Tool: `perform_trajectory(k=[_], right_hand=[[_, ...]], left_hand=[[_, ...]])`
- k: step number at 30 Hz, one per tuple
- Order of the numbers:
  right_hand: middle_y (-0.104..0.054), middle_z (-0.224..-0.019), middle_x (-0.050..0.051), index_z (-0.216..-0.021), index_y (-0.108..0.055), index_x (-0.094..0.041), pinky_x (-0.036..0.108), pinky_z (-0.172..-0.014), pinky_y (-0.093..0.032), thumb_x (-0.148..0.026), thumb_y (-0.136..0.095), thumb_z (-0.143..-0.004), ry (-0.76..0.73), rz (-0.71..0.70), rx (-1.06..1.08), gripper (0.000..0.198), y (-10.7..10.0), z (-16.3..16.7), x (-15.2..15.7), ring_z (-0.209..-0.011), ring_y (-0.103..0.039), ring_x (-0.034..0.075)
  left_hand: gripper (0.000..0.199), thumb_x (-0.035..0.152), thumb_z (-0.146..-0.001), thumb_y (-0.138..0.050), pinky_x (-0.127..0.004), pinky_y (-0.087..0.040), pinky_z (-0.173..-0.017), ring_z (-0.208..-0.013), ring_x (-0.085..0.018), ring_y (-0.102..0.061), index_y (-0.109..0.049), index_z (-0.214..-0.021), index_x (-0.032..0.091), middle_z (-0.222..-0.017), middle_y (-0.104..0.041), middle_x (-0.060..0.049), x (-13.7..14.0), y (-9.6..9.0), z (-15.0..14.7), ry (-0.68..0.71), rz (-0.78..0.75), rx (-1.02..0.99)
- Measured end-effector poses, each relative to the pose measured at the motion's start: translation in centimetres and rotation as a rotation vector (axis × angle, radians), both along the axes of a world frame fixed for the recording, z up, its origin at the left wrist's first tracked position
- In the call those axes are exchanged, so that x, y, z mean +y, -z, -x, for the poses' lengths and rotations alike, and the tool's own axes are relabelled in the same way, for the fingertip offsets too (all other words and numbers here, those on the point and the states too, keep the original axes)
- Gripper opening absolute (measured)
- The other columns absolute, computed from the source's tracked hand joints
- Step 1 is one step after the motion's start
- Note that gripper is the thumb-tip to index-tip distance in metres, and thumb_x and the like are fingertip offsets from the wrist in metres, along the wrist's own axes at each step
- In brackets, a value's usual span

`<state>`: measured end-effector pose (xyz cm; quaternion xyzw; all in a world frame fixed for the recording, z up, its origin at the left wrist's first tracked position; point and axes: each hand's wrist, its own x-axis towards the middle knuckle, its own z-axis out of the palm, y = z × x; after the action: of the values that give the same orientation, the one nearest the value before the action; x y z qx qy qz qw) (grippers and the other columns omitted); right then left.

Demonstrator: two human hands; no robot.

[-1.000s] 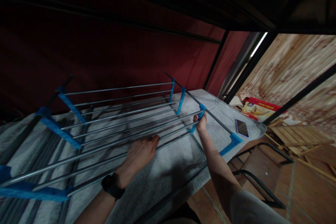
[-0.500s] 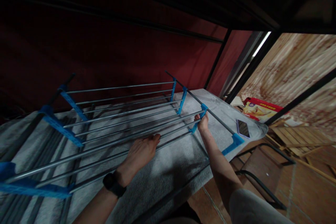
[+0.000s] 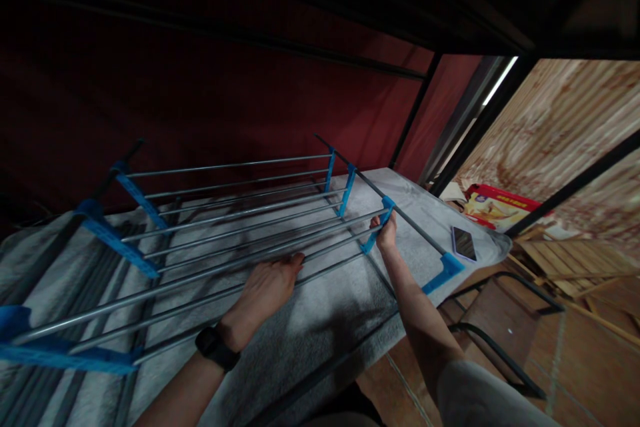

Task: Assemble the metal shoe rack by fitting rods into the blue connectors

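A partly assembled rack of grey metal tubes (image 3: 200, 269) and blue plastic brackets lies across the bed-like surface. My right hand (image 3: 387, 235) grips a blue bracket (image 3: 371, 241) at the right end of the nearest tier, where the tubes enter it. Around a tube of that same tier, near its middle, my left hand (image 3: 273, 285) is closed; most of its fingers are hidden beneath. Another blue bracket (image 3: 450, 270) sits on the dark side pole (image 3: 417, 228), right of my right hand. At the near left, a blue bracket (image 3: 70, 357) holds the tubes' other ends.
Loose grey tubes (image 3: 75, 293) lie under the rack's left end on the grey fleece cover (image 3: 320, 340). A phone (image 3: 464, 243) rests near the right edge. Beyond stand a chair (image 3: 500, 327), a red box (image 3: 505, 205) and wooden slats (image 3: 570, 263). Dark frame bars (image 3: 480, 127) pass overhead and right.
Both hands keep their places on the rack, with my left hand shifting very slightly. The view has tilted a little; the rack stays where it was.
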<state>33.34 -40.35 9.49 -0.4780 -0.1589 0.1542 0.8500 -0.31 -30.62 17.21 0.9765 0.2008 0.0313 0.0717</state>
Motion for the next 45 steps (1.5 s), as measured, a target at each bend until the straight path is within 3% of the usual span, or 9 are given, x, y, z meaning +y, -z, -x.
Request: perform_trajectory(k=[6, 15, 18, 25, 31, 34, 37, 45], right_hand=[[-0.033, -0.045, -0.008, -0.065, -0.031, -0.026, 0.022, -0.041, -0.029, -0.074, -0.055, -0.082, 0.017, 0.019, 0.011, 0.057, -0.1, 0.0, 0.2, -0.042, -0.032, 0.009], [-0.037, -0.047, -0.009, -0.070, -0.041, -0.027, 0.023, -0.041, -0.026, -0.060, -0.048, -0.088, 0.309, 0.082, -0.029, 0.038, 0.6, -0.6, 1.7, -0.041, -0.032, 0.009], [-0.042, -0.049, -0.009, -0.072, -0.047, -0.026, 0.024, -0.043, -0.028, -0.054, -0.055, -0.085, 0.334, 0.097, -0.067, 0.032, 0.8, -0.6, 1.3, -0.043, -0.035, 0.009], [-0.055, -0.058, -0.003, -0.070, -0.056, -0.026, 0.029, -0.054, -0.041, -0.061, -0.047, -0.090, 0.189, 0.172, -0.189, 0.042, 1.4, -0.2, -1.0, -0.053, -0.049, 0.013], [-0.069, -0.084, 0.000, -0.085, -0.068, -0.025, 0.034, -0.082, -0.050, -0.062, -0.062, -0.085, 0.041, 0.082, -0.220, 0.038, 2.4, 0.5, -3.0, -0.080, -0.062, 0.018], [-0.071, -0.093, 0.001, -0.095, -0.074, -0.025, 0.034, -0.089, -0.049, -0.057, -0.074, -0.080, -0.009, 0.147, -0.214, 0.036, 2.6, 0.7, -3.8, -0.089, -0.063, 0.019], [-0.072, -0.098, 0.000, -0.100, -0.076, -0.026, 0.034, -0.093, -0.048, -0.051, -0.081, -0.074, -0.046, 0.184, -0.214, 0.036, 2.5, 0.6, -4.1, -0.095, -0.063, 0.019], [-0.071, -0.093, 0.000, -0.092, -0.072, -0.027, 0.033, -0.090, -0.051, -0.047, -0.083, -0.071, -0.104, 0.101, -0.134, 0.032, 1.4, 1.2, -3.7, -0.093, -0.063, 0.019]], left_hand=[[0.038, 0.025, -0.108, -0.033, -0.036, -0.053, -0.079, -0.094, -0.027, -0.077, -0.064, -0.129, 0.020, -0.103, -0.079, -0.013, 0.1, 0.2, -0.1, -0.001, -0.019, 0.003], [0.036, 0.026, -0.107, -0.035, -0.035, -0.052, -0.075, -0.089, -0.026, -0.077, -0.064, -0.127, 0.020, -0.099, -0.079, -0.013, 0.4, 0.8, -0.1, 0.001, -0.060, -0.019], [0.035, 0.025, -0.108, -0.035, -0.034, -0.052, -0.075, -0.090, -0.026, -0.077, -0.063, -0.129, 0.020, -0.100, -0.079, -0.013, 0.5, 1.0, -0.1, -0.002, -0.054, -0.015], [0.035, 0.024, -0.107, -0.036, -0.036, -0.053, -0.074, -0.089, -0.027, -0.077, -0.064, -0.128, 0.020, -0.098, -0.078, -0.014, 0.4, 0.8, -0.2, -0.011, -0.073, 0.000], [0.035, 0.023, -0.107, -0.035, -0.035, -0.052, -0.074, -0.088, -0.027, -0.077, -0.065, -0.124, 0.020, -0.100, -0.079, -0.013, 0.3, 0.6, -0.2, -0.004, -0.058, 0.008], [0.036, 0.025, -0.107, -0.035, -0.034, -0.052, -0.074, -0.088, -0.026, -0.077, -0.065, -0.126, 0.020, -0.100, -0.079, -0.013, 0.2, 0.4, -0.3, -0.018, -0.039, 0.022], [0.036, 0.026, -0.107, -0.036, -0.035, -0.053, -0.076, -0.092, -0.027, -0.077, -0.065, -0.128, 0.020, -0.103, -0.079, -0.013, 0.2, 0.3, -0.3, -0.025, -0.041, 0.022], [0.034, 0.025, -0.107, -0.037, -0.036, -0.054, -0.079, -0.095, -0.027, -0.077, -0.064, -0.129, 0.020, -0.108, -0.079, -0.013, 0.3, 0.6, -0.2, -0.009, -0.074, -0.007]])
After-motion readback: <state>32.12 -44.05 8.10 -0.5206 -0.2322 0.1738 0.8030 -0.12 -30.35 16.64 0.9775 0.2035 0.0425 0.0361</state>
